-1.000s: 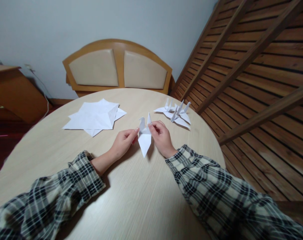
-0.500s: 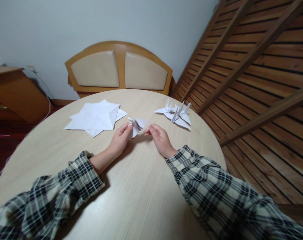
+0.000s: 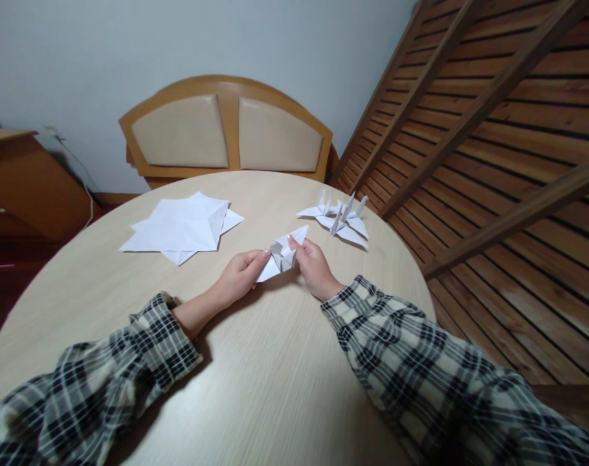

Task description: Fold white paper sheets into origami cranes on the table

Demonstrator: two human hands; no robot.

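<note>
Between my hands, above the table, is a folded white paper (image 3: 285,257) with pointed ends and an opened, creased middle. My left hand (image 3: 241,275) pinches its left side, thumb on top. My right hand (image 3: 314,266) is closed on its right side, the thumb pressing near the upper right point. Most of my fingers under the paper are hidden. To the right, beyond my right hand, several folded paper cranes (image 3: 343,226) stand close together. Left of my hands lies a stack of white paper sheets (image 3: 182,223), fanned so that their corners stick out.
The round wooden table (image 3: 255,388) carries everything. Behind it stands a wooden headboard (image 3: 231,129) with two pale padded panels against the wall. A slatted wood partition (image 3: 508,162) rises close on the right. A brown desk (image 3: 27,181) and a cable are at the left.
My right hand, apart from the paper before, now grips its right side. The folded paper has turned and spread, showing its creased middle. The view has shifted slightly.
</note>
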